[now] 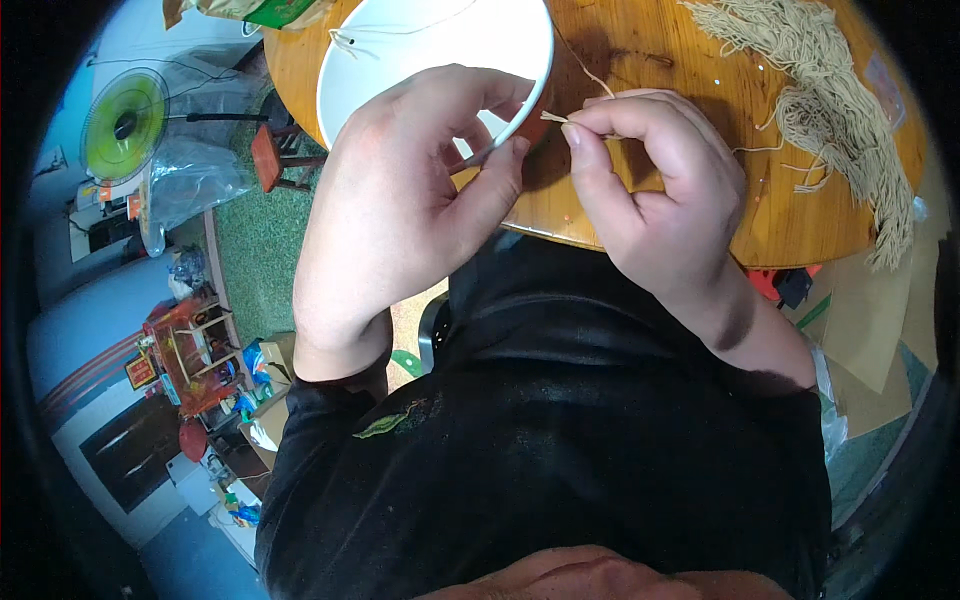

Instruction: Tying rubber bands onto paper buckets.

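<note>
Head view: white bowl [400, 50] beside tan string bundle [830, 110].

The worktop [780, 225] is a round wooden surface with a glossy orange-brown finish. Below it, the floor [255, 250] is covered in green carpet. A small red stool [272, 158] stands on the carpet beside the worktop. A pedestal fan [124, 124] with a green-yellow grille stands at far left, next to clear plastic sheeting [195, 170]. A red wooden shelf unit [190, 350] holding small coloured items stands lower left. Walls at left appear pale blue. Lighting is even.
</note>
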Demonstrator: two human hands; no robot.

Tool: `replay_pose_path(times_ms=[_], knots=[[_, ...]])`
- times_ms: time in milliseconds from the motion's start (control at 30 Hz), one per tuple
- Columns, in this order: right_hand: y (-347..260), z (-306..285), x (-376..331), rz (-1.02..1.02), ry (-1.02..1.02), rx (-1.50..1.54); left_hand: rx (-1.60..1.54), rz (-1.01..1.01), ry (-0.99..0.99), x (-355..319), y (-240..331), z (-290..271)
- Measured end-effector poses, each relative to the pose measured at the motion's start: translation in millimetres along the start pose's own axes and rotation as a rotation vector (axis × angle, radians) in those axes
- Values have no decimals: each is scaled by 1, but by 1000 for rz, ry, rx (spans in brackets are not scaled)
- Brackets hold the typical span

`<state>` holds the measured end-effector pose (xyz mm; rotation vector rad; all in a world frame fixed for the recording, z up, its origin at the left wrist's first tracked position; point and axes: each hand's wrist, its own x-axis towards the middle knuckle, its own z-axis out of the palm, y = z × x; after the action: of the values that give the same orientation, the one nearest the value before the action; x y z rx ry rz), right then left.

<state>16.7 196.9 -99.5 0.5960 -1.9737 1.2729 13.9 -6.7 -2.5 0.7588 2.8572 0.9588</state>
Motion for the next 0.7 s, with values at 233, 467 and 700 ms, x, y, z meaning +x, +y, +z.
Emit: replay_pose_path(times_ms=[233, 467, 700], knots=[[-4, 2, -3, 56, -36, 63, 48, 84, 53, 2, 4, 0], [-14, -9, -6, 77, -72, 204, 491, 573, 233, 8, 0, -5], [-16, -14, -2, 80, -94, 263, 641, 575, 154, 14, 18, -5]])
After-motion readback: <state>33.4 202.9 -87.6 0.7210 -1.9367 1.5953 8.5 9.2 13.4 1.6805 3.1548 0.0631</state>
